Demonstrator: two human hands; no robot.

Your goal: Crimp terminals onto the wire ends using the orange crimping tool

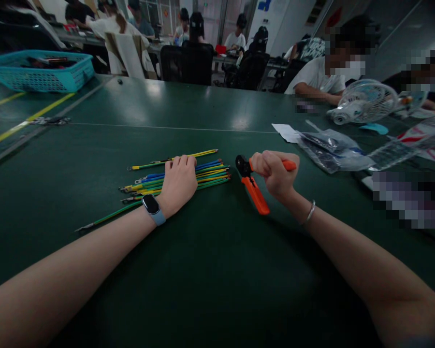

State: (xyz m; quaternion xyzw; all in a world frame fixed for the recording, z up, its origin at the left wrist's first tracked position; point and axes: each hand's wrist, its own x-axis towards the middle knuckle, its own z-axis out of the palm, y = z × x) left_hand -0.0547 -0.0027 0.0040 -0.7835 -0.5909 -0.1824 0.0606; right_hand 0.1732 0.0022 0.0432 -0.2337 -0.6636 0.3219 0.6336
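Note:
Several green, yellow and blue wires with metal lugs lie in a loose bundle on the dark green table. My left hand, with a watch on its wrist, rests over the bundle with its fingers bent down onto the wires; whether it grips any is hidden. To the right of the wires, my right hand is closed around one orange handle of a crimping tool. The tool's black head points up and left, and its other handle is spread away, toward me. One green wire reaches out to the lower left.
A blue basket with dark items stands at the back left. Plastic bags, a white paper and a small fan lie or stand at the right. Several people sit beyond the table.

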